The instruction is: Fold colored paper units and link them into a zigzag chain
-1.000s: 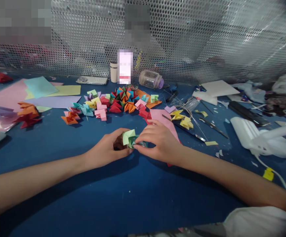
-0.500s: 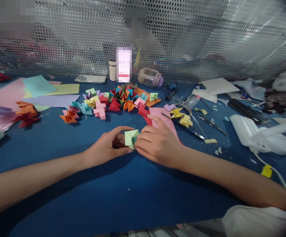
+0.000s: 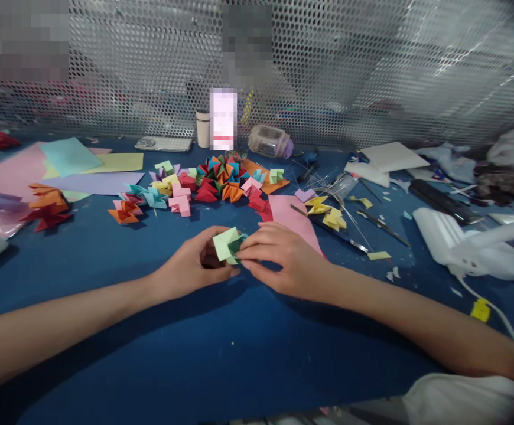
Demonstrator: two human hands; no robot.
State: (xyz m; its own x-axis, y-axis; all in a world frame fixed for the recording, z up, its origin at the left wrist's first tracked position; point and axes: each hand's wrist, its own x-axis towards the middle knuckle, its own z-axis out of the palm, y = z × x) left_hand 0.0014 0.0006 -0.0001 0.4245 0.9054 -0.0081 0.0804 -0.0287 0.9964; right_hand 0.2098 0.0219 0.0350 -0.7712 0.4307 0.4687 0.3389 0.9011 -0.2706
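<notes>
A light green folded paper piece (image 3: 227, 245) is held between both hands, above the front part of the blue table (image 3: 186, 348). My left hand (image 3: 194, 260) curls round its left side, thumb below and fingers partly hidden behind it. My right hand (image 3: 286, 257) pinches its right edge, where a darker teal inner fold shows. Beyond the hands lies a row of folded paper pieces, among them a pink one (image 3: 179, 203), a light blue one (image 3: 155, 196) and an orange one (image 3: 125, 212). A multicoloured paper cluster (image 3: 221, 174) sits behind them.
Coloured paper sheets (image 3: 110, 183) lie at the left, a pink sheet (image 3: 295, 215) right of centre. Yellow folded pieces (image 3: 333, 218), a tweezers-like tool (image 3: 387, 228), paper scraps and a white lamp (image 3: 452, 242) are at the right. A jar (image 3: 268, 140) lies before the perforated metal panel (image 3: 150, 65).
The green paper piece has tilted and shifted slightly left in my hands. My right hand's fingers have changed position, with a gap now showing between thumb and fingers.
</notes>
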